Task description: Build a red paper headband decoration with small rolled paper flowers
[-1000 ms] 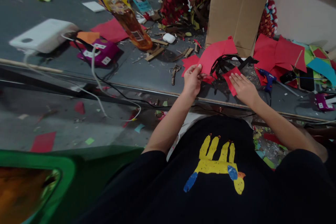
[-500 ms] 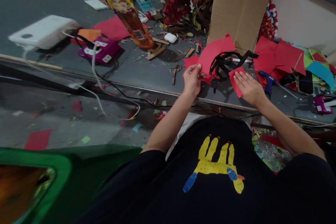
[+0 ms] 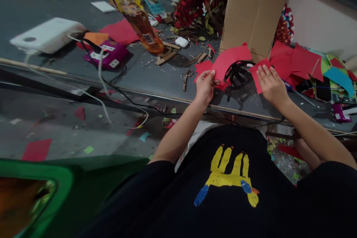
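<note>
My left hand (image 3: 205,86) pinches the lower edge of a red paper piece (image 3: 227,59) between thumb and fingers. Black strips (image 3: 236,73), curved into a bundle, hang at that paper's right side. My right hand (image 3: 272,83) has its fingers laid straight across a smaller red paper piece (image 3: 257,75); the thumb is hidden beneath. Both hands are over the front part of the dark table, with the black strips between them. A glue gun is mostly covered by my right hand, and only a bit of blue shows.
A cardboard panel (image 3: 253,11) stands behind the hands. More red paper sheets (image 3: 305,61) and a phone (image 3: 323,88) lie to the right. Leftward are a tilted bottle (image 3: 139,18), a white earbud case (image 3: 182,41), a purple power strip (image 3: 107,55) and a white box (image 3: 48,34).
My right hand has moved up and slightly right, and the small red paper has gone with it. The black strips look more tightly curled. My left hand has barely moved.
</note>
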`<action>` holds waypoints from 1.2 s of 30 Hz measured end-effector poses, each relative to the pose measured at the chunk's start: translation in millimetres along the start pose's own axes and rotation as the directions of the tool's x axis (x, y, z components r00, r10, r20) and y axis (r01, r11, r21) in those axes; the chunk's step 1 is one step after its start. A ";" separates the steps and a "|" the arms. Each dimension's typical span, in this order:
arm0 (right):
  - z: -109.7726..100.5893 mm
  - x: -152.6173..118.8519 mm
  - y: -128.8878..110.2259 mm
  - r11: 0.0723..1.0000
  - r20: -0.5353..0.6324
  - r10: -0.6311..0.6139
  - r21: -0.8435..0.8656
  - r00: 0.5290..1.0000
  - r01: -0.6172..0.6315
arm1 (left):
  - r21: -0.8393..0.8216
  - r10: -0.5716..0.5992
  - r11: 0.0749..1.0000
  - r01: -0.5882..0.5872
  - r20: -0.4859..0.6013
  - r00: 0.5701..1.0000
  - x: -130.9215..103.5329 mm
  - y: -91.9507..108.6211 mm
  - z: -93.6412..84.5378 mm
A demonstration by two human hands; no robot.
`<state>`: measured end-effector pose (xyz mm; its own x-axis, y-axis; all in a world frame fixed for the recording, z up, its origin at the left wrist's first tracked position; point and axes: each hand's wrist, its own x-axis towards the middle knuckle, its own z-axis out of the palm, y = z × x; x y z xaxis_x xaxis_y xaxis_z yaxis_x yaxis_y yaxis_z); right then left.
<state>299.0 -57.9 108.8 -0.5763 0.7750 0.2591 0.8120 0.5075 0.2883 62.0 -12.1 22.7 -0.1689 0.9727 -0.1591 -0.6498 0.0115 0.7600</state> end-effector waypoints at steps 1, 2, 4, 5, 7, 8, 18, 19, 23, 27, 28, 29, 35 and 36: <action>3.8 -0.3 -1.4 1.000 0.014 -0.004 -0.011 1.000 0.004 | 0.000 -0.007 1.000 0.007 0.002 1.000 -0.2 0.2 0.2; 7.5 -0.6 -3.1 1.000 0.029 -0.014 -0.017 0.999 0.015 | 0.004 -0.012 1.000 0.012 0.004 1.000 -0.4 0.4 0.4; 13.3 -1.6 -6.8 0.999 0.054 -0.042 -0.019 0.998 0.043 | 0.015 -0.018 1.000 0.018 0.004 1.000 -0.9 0.9 0.7; 15.1 -2.1 -8.1 0.998 0.063 -0.053 -0.014 0.997 0.054 | 0.022 -0.020 1.000 0.020 0.004 1.000 -1.2 1.1 0.8; 16.0 -2.7 -8.9 0.998 0.079 -0.064 -0.003 0.995 0.065 | 0.028 -0.021 0.999 0.021 0.004 1.000 -1.9 1.7 1.1; 15.0 -2.8 -8.1 0.998 0.082 -0.062 0.000 0.995 0.063 | 0.029 -0.023 0.999 0.022 0.004 1.000 -2.3 2.0 1.3; -1.2 1.3 6.4 0.998 -0.009 0.032 -0.047 0.999 -0.032 | 0.019 -0.034 0.999 0.034 -0.013 0.999 -2.6 2.8 4.1; 0.8 1.4 6.2 0.998 0.000 0.030 -0.053 1.000 -0.030 | 0.025 -0.036 0.999 0.036 -0.012 0.999 -2.4 2.8 4.1; 11.3 1.8 1.5 0.997 0.036 0.046 -0.058 0.998 -0.044 | 0.035 -0.031 0.999 0.031 -0.003 1.000 -1.7 2.2 3.6; 18.6 5.0 -5.6 0.999 0.046 0.039 -0.028 0.998 -0.038 | 0.041 -0.034 0.999 0.034 -0.006 0.999 -1.2 1.5 3.2; 20.2 6.3 -6.9 0.999 0.057 0.033 -0.020 0.998 -0.032 | 0.042 -0.033 0.999 0.033 -0.008 0.999 -1.1 1.3 3.2; 22.0 7.7 -7.9 1.000 0.066 0.027 -0.013 0.997 -0.026 | 0.043 -0.030 0.999 0.031 -0.011 0.999 -0.9 1.1 3.3; 36.9 15.6 -11.9 1.000 0.045 -0.007 0.013 0.999 0.006 | 0.063 -0.034 0.997 0.035 -0.022 0.999 -1.5 1.2 3.8; 38.8 16.9 -13.2 1.000 0.039 -0.013 0.015 0.999 0.013 | 0.065 -0.036 0.997 0.037 -0.020 0.999 -1.9 1.6 4.0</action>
<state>282.1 -36.9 73.6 -0.5831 0.7824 0.2189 0.8058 0.5227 0.2782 64.3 -13.1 26.7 -0.1606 0.9668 -0.1987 -0.6057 0.0624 0.7932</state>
